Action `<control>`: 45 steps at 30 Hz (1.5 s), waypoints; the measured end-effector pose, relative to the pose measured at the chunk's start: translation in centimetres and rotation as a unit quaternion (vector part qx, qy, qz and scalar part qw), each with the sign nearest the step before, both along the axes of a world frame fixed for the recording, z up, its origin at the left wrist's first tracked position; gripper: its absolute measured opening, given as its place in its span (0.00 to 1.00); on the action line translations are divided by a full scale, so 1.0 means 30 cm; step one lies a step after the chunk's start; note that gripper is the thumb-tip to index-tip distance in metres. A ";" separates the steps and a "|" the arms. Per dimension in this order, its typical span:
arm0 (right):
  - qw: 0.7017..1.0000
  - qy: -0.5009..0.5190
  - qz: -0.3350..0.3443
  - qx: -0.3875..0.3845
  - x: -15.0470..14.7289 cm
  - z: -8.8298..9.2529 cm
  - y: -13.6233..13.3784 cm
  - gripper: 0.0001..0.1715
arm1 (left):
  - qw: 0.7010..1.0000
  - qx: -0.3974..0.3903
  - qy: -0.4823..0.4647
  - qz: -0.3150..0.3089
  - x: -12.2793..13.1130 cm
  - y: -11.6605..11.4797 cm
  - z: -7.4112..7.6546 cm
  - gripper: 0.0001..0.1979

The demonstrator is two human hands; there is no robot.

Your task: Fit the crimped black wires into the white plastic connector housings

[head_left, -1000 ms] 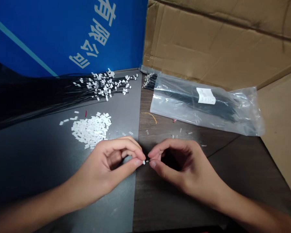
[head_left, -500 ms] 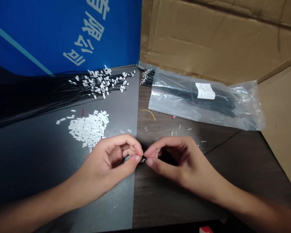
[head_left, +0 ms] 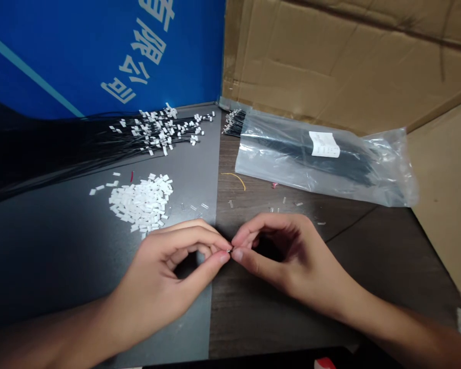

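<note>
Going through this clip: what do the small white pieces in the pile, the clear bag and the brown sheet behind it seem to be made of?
The white connector housings look like moulded plastic: matte, with crisp edges, though they are small to judge. The clear bag looks like thin polyethylene film, glossy and creased. The brown sheet looks like matte corrugated cardboard, with fold lines.

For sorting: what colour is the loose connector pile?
The pile is white, best seen in the head view.

Dim, soft light, shadow within the right hand (head_left: 288,266), glare on the plastic bag (head_left: 322,164).
</note>
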State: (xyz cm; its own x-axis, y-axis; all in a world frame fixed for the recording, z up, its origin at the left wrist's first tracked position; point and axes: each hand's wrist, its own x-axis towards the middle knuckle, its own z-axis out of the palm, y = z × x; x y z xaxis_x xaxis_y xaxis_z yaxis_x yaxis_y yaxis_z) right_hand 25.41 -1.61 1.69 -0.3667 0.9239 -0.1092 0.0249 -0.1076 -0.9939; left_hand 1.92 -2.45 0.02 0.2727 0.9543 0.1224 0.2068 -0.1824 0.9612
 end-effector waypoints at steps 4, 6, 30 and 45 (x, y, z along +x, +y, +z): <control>1.000 -0.016 0.006 0.010 0.000 0.007 0.002 0.06 | 1.000 -0.026 -0.012 -0.009 -0.002 0.012 0.007 0.07; 1.000 -0.023 0.008 0.011 0.000 0.007 0.002 0.05 | 0.999 -0.033 -0.019 -0.016 -0.003 0.013 0.008 0.08; 0.995 -0.083 -0.015 -0.050 -0.001 0.021 0.006 0.07 | 0.970 0.165 0.159 -0.086 -0.060 -0.009 -0.067 0.14; 0.996 -0.061 0.058 -0.012 0.012 0.024 -0.003 0.02 | 0.985 -0.132 -0.079 -0.079 -0.040 0.043 0.010 0.11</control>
State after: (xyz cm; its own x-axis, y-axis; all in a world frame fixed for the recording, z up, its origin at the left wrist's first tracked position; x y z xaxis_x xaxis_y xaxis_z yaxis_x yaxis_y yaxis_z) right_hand 25.76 -1.71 2.40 -0.4528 0.8731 -0.1808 0.1583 -0.1209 -0.9800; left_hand 0.71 -1.16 0.31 0.4179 0.9056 -0.0726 0.0410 0.0611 0.9973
